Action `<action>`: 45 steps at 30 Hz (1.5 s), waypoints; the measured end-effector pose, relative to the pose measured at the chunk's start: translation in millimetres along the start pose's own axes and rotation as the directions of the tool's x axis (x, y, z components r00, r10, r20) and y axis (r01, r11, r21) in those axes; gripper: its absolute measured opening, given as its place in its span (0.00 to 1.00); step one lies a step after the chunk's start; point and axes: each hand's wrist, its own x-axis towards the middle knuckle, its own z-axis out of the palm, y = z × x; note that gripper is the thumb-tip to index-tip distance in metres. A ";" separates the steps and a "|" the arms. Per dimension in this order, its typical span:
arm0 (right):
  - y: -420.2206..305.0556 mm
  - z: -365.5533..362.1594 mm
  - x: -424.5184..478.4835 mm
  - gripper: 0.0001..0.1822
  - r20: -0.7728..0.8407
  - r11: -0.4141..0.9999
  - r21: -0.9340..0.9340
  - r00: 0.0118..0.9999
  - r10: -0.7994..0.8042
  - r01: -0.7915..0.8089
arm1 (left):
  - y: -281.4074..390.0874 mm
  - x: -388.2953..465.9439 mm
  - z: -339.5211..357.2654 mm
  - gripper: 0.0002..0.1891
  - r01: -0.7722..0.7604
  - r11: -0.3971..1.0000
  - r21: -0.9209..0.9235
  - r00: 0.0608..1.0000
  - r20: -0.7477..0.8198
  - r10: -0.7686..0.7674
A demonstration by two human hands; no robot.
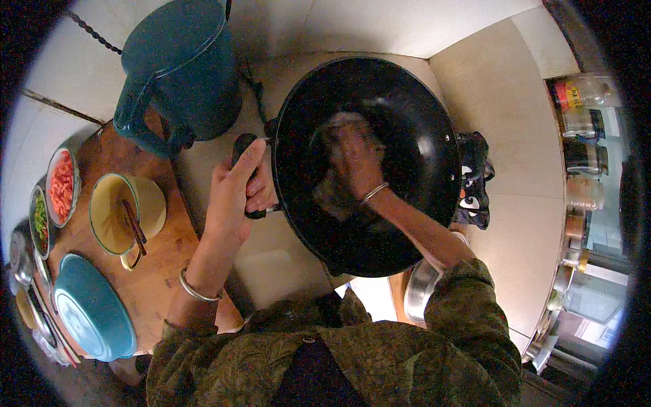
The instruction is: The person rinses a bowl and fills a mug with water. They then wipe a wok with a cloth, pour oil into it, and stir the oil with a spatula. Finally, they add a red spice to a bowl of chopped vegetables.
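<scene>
A large black wok (412, 117) tilts so that its inside faces me. Its black side handle (244, 145) is in the grasp of my left hand (239, 188), thumb up along it. My right hand (356, 157) reaches down inside the wok, against or close to its inner surface. Motion blurs the fingers there, and something pale (348, 119) shows at their tips; I cannot tell what it is or whether it is held. On the wok's far right side is a black cloth with printed cartoon eyes (470, 188).
Left, a wooden board (168, 274) holds a cream enamel mug (155, 203) with brown sticks, a blue basin (96, 310), and bowls of chopped red food (62, 188) and green food (40, 219). A teal pitcher (203, 102) stands behind. Right are a metal basin (419, 290) and shelved jars (585, 127).
</scene>
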 end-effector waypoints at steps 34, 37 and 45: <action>-106.9 -31.0 -20.8 0.32 0.094 0.623 0.783 0.989 -0.117 0.000 | -9.2 -6.4 2.9 0.15 -0.057 0.998 0.012 0.995 -0.084 0.057; -111.7 -44.6 14.9 0.33 0.095 0.600 0.796 0.995 -0.003 -0.074 | -12.2 -8.1 1.2 0.14 -0.073 0.997 0.023 0.995 -0.073 0.075; -78.2 -80.8 -73.0 0.33 0.547 0.628 0.732 0.778 -0.309 -0.266 | -16.9 -18.3 6.6 0.16 -0.075 0.996 0.057 0.979 -0.188 0.084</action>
